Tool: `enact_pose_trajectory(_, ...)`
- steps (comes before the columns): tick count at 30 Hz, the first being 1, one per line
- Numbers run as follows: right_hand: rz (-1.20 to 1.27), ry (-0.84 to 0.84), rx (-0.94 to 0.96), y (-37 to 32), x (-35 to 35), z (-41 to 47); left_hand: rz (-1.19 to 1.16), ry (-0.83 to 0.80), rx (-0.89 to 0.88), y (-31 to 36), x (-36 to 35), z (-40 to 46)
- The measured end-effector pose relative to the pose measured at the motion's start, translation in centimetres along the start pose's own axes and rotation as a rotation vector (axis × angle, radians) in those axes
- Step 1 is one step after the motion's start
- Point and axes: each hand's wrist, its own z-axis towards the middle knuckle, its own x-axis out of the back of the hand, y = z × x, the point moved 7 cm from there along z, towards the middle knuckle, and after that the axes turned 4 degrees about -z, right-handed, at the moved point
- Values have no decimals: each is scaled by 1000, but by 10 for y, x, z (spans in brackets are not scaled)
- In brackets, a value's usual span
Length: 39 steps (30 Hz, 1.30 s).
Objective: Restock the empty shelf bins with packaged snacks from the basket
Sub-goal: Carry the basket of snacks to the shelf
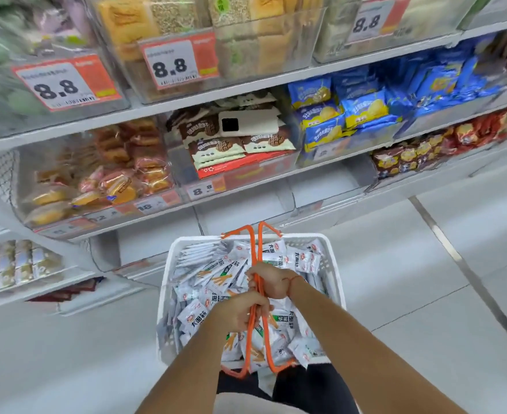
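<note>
The shelf unit (246, 88) rose behind the basket, its clear bins crowded with wrapped cakes, brown biscuit packs and blue packets; orange price tags (179, 63) reading 8.8 hung on the bin fronts above the basket. The pale tiled floor (425, 264) spread to both sides of the basket. The white basket (334, 282) hung in front of the person, below the lowest stocked shelf, heaped with packaged snacks (197, 316) in white wrappers printed with red and green; these lay loose inside the basket, right up to its rim. Two orange handles (253, 249) arched over the basket's middle and met above the snacks. The left hand (240, 313) was clenched round the handles on the nearer side of the basket; the right hand (271, 282) grasped the same handles just beyond it, a thin red cord at its wrist. A white phone (247, 123) lay on the biscuit packs, in the bin straight above the basket.
</note>
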Motion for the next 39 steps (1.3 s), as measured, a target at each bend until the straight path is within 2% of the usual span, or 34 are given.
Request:
enact_pose_trajectory(6,-33,-92,-80,23,24,25,-131,99,-60,-14,-22,30)
enact_pose_trajectory(16,-119,-154,-121,56,61,99,-117,45,-75,-32,-23,110)
enact_pose_trajectory(31,-239,-139,-8,100,78,271,-80,56,-195,-55,50,289)
enact_pose_trajectory(39,-313,-161,120,112,74,329,-60,-28,-290,-60,85,347)
